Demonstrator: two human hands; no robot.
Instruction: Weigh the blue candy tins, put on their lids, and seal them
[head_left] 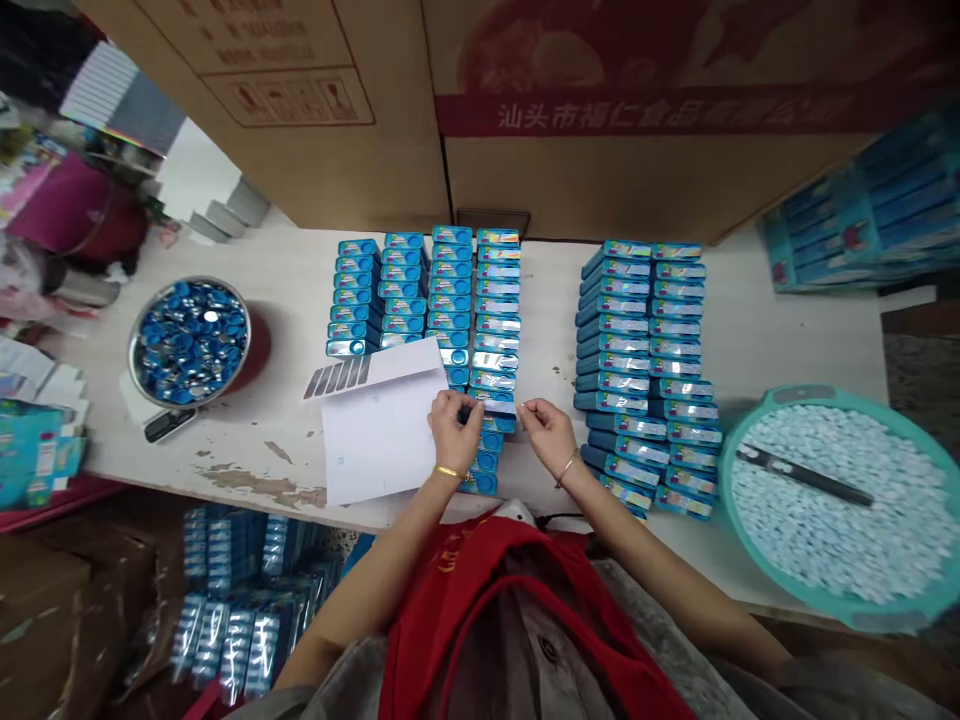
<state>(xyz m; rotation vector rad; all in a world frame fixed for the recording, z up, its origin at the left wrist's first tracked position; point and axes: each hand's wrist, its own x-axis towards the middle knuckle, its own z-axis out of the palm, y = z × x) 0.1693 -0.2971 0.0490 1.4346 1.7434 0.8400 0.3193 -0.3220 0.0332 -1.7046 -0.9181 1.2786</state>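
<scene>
Between my two hands a narrow pale label strip (pixel 496 407) lies across the end of one small blue tin in a column of blue tins (pixel 496 304). My left hand (pixel 455 432) is closed in a pinch at the strip's left end. At its right end, my right hand (pixel 550 434) also pinches, with thumb and forefinger together. Under and beside my left wrist is a white label sheet (pixel 382 440), its upper part folded over and showing several grey rectangles. More tins (pixel 403 275) stand in columns just left of the strip.
Right of my hands stand further columns of tins (pixel 613 345). A green basin (pixel 772 405) of small white pieces holds a dark bar (pixel 806 476). At left sits a metal pot (pixel 135 345) of blue caps. Cardboard boxes (pixel 360 170) line the back of the table.
</scene>
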